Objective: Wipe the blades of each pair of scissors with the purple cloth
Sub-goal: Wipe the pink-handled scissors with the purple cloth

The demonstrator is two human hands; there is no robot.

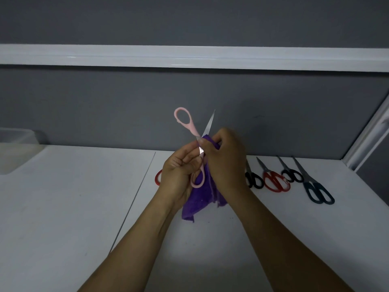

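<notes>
Far out at nine o'clock from my hands, a pale box (16, 135) sits at the back of the white table (63, 207), against the grey wall (105, 106). Just at nine o'clock of my left hand (179, 175) a red handle (158, 177) peeks out on the table; my hand hides the rest of it. My left hand is raised above the table, its fingers curled round the lower loop of the pink scissors (192, 129). They are spread wide, the free loop pointing to eleven o'clock and one bare blade to one o'clock. The purple cloth (200, 199) hangs between my wrists toward six o'clock. My right hand (225, 159) pinches the cloth's upper end round the base of that blade, near the pivot. At three o'clock of it four pairs lie on the table, tips away from me: black scissors (253, 179), partly behind my right hand, red scissors (274, 182), small black scissors (291, 174) and dark blue scissors (315, 190).
</notes>
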